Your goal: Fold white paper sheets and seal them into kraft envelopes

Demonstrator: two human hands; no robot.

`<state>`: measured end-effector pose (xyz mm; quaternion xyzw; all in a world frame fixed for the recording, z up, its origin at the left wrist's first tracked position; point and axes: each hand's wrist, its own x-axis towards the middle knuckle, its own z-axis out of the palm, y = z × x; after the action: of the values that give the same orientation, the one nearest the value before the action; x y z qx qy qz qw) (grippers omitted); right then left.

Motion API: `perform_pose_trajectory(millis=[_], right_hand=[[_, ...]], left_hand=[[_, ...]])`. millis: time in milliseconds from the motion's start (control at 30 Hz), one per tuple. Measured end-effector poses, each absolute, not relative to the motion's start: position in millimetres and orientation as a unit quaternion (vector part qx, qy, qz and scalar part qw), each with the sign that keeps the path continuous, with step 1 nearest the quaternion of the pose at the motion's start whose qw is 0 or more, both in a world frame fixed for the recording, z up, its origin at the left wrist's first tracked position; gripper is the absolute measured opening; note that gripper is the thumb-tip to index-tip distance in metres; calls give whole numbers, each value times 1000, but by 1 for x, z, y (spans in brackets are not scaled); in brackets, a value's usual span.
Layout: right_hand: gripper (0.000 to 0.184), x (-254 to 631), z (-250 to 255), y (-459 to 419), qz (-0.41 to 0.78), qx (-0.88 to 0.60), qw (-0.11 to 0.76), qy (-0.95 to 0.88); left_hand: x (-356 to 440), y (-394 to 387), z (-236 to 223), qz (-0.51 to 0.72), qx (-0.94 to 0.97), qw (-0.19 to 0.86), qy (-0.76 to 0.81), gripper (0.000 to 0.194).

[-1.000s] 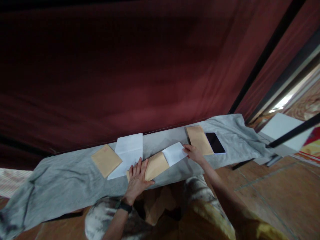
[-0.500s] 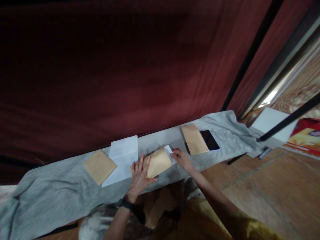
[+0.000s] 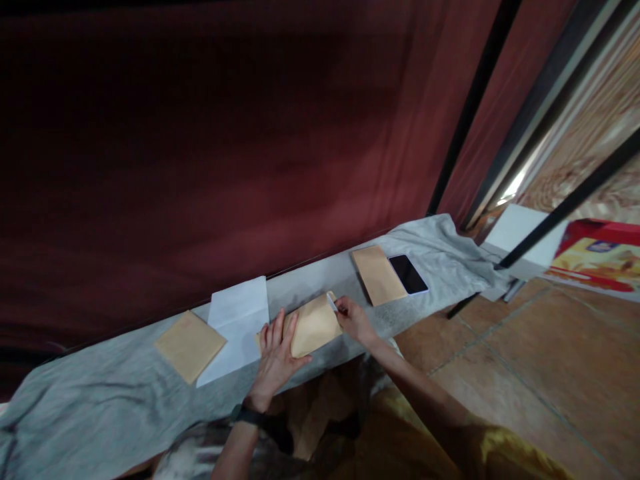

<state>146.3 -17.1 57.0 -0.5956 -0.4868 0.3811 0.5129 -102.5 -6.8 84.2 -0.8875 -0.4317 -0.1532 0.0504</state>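
My left hand lies spread across the left part of a brown envelope, pressing it against the grey cloth. At the envelope's right end, my right hand has its fingers closed on a white paper. Only a narrow strip of that paper shows at the envelope's mouth; the remainder is hidden inside. Left of my left hand lies a creased white sheet, partly covered by a second brown envelope. Further right rests another brown envelope.
A dark-screened phone touches the right-hand envelope. Grey cloth drapes the long narrow surface, against a dark red panel. A black bar, a white box and a red-yellow package are at right, above the tiled floor.
The white paper has gone further into the envelope, with my right hand now closer to its mouth. My left hand stays on the envelope. The view has shifted slightly right.
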Motion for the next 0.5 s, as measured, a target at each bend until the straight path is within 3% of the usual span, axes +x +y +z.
perform_pose_trajectory(millis=[167, 233, 367, 500], right_hand=[[48, 144, 62, -17, 399, -607, 548, -415], [43, 145, 66, -18, 430, -598, 533, -416], [14, 147, 71, -22, 482, -571, 499, -439], [13, 146, 75, -24, 475, -576, 494, -447]], left_hand=[[-103, -7, 87, -158, -892, 50, -420, 103], [-103, -7, 88, -161, -894, 52, -416, 102], [-104, -6, 90, -157, -897, 51, -411, 102], [-103, -6, 90, -153, -900, 48, -405, 103]])
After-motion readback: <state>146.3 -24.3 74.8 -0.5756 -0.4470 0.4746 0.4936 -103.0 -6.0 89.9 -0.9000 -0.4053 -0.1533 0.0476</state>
